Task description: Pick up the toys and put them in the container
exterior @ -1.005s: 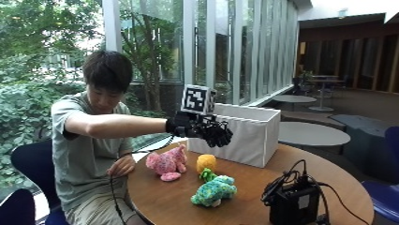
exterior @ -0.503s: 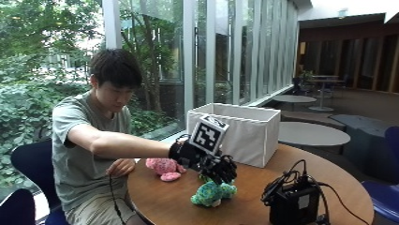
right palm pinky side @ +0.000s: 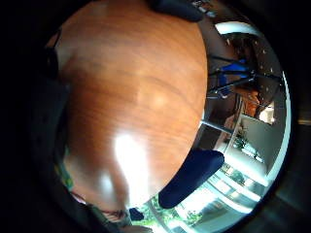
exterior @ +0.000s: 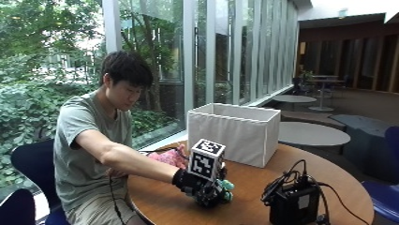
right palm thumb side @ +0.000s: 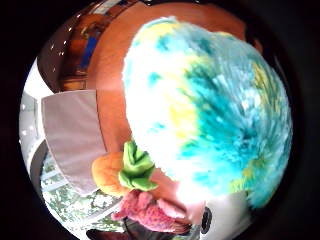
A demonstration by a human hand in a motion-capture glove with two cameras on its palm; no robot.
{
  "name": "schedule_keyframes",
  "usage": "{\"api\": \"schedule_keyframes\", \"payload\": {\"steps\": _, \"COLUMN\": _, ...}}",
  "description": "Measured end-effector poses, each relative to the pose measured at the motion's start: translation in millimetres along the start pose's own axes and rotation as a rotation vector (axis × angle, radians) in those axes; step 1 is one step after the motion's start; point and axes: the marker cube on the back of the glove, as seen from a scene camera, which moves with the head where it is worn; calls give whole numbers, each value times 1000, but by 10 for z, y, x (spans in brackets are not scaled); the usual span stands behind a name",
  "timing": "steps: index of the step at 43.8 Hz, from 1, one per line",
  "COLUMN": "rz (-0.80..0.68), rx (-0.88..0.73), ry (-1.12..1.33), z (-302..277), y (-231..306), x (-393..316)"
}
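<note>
My gloved right hand [exterior: 201, 186] is down on the round wooden table [exterior: 162, 201], on top of a teal, yellow and white plush toy [exterior: 224, 186]. Its fingers curl over the toy, which fills the thumb side palm view [right palm thumb side: 210, 110]. Beside it lie an orange toy with green leaves [right palm thumb side: 116, 172] and a pink plush toy [right palm thumb side: 145, 210]. From outside, the pink toy [exterior: 167, 157] shows behind my forearm and the orange one is hidden. The white fabric container [exterior: 233, 133] stands open-topped at the table's far side.
A black device with cables [exterior: 293, 204] sits on the table to the right of my hand. A blue chair [right palm pinky side: 192, 177] stands past the table edge. The bare left hand stays low by the person's lap.
My hand has come down from in front of the container to the table and closed over the teal plush toy. The other toys have not moved.
</note>
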Motion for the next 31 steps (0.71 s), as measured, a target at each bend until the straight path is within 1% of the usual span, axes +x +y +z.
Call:
{"api": "schedule_keyframes", "payload": {"steps": 5, "rz": -17, "rx": 108, "ry": 18, "z": 16, "y": -6, "x": -73}}
{"api": "schedule_keyframes", "payload": {"steps": 11, "rz": -39, "rx": 145, "ry": -33, "z": -25, "y": 90, "x": -139}}
{"api": "schedule_keyframes", "payload": {"steps": 16, "rz": -27, "rx": 170, "ry": -81, "z": -229, "y": 219, "x": -169}}
{"api": "schedule_keyframes", "payload": {"steps": 22, "rz": -24, "rx": 243, "ry": -27, "z": -685, "y": 430, "x": -230}}
{"api": "schedule_keyframes", "payload": {"steps": 27, "rz": -66, "rx": 347, "ry": 39, "z": -1333, "y": 587, "x": -183}}
{"api": "schedule_keyframes", "payload": {"steps": 31, "rz": -70, "rx": 421, "ry": 14, "z": -1825, "y": 811, "x": -494}}
